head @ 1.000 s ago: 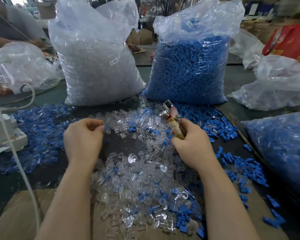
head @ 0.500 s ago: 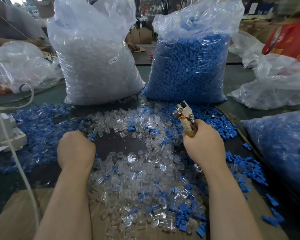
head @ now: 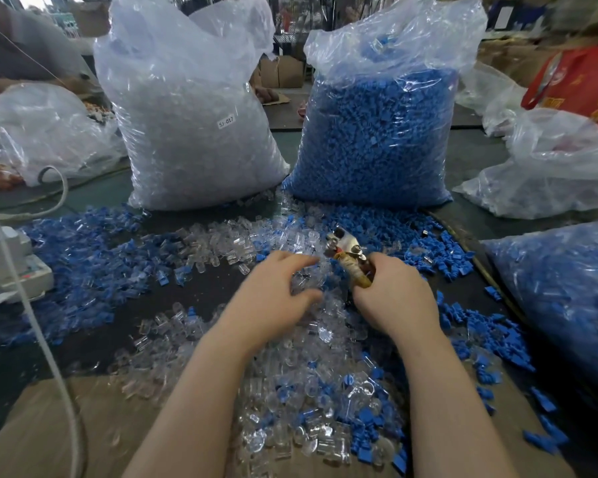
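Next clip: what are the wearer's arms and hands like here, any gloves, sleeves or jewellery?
Left hand and right hand are bare: no gloves. Both forearms are uncovered down to the frame's edge; no sleeve shows. No watch, band or marking at either wrist; the fingers are too blurred to judge rings.

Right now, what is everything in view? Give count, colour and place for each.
bag of clear parts: one, clear, standing back left of centre.
bag of blue parts: one, blue, standing right of it.
second blue bag: one, blue, lying at right edge.
crumpled bags: several, clear, back left and back right.
loose clear parts: many, clear, heaped at centre.
loose blue parts: many, blue, scattered around the heap.
cable: one, white, left side.
device: one, white, left edge.
red bag: one, red, top right.
cardboard: one sheet, brown, near edge.
tool: one, metal head, tan handle, held at centre.
left grip: one, bare hand, spread over heap.
right grip: one, bare hand, curled round tool handle.
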The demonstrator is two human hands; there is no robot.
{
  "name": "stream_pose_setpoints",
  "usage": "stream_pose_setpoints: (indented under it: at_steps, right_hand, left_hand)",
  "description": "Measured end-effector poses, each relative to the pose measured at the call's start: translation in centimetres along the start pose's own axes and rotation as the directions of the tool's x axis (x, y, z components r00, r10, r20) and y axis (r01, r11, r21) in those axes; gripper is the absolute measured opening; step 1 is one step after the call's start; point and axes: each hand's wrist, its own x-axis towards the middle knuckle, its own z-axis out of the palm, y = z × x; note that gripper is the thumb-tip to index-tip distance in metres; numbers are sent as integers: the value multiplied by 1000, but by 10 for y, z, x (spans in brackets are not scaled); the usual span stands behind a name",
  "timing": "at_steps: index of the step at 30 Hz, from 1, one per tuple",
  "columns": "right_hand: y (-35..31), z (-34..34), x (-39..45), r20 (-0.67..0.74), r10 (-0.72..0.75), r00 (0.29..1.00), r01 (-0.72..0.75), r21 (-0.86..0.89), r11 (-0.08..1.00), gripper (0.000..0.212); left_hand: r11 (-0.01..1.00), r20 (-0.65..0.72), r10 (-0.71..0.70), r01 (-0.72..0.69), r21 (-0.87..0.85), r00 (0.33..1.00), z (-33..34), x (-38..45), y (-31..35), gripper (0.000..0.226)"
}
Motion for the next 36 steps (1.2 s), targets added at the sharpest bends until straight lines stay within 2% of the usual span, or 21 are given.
stream_pose_setpoints:
  at_steps: [2, 6, 9, 13, 16, 20, 26, 32, 36]
  right_hand:
    - [-2, 2, -1, 15, -45, 999, 45, 13, 999, 12]
    - [-4, 4, -2, 23, -61, 998, 61, 0, 998, 13]
    - [-3, 4, -1, 6, -25, 1000, 25, -13, 1000, 13]
    - [1, 3, 0, -45, 58, 997, -59, -34, 998, 12]
    - [5, 2, 1, -63, 127, 990, -129, -26, 991, 12]
    - [8, -1, 3, -91, 171, 981, -166, 59, 984, 13]
    - [8, -5, 4, -139, 102, 985, -72, 211, 975, 18]
    - [0, -2, 3, 44, -61, 997, 58, 68, 996, 14]
    - [-4, 4, 2, -4, 0, 1000, 0, -13, 1000, 12]
  left_hand:
    - [999, 56, 42, -44, 19, 998, 8, 2, 2, 51]
    - [998, 40, 20, -22, 51, 999, 9, 2, -1, 43]
    - [998, -16, -52, 52, 30, 999, 6, 2, -5, 38]
    - [991, -103, -124, 128, 28, 987, 3, 1, -10, 19]
    - [988, -116, -153, 156, 14, 981, 0, 1, -15, 13]
    - [982, -146, -186, 187, -10, 972, -4, 1, -17, 7]
    - [972, -208, -227, 234, 10, 952, -6, 2, -21, 6]
    - [972, -207, -222, 233, 27, 953, -7, 4, -22, 6]
    - [974, -201, -215, 225, 27, 956, -7, 4, -22, 4]
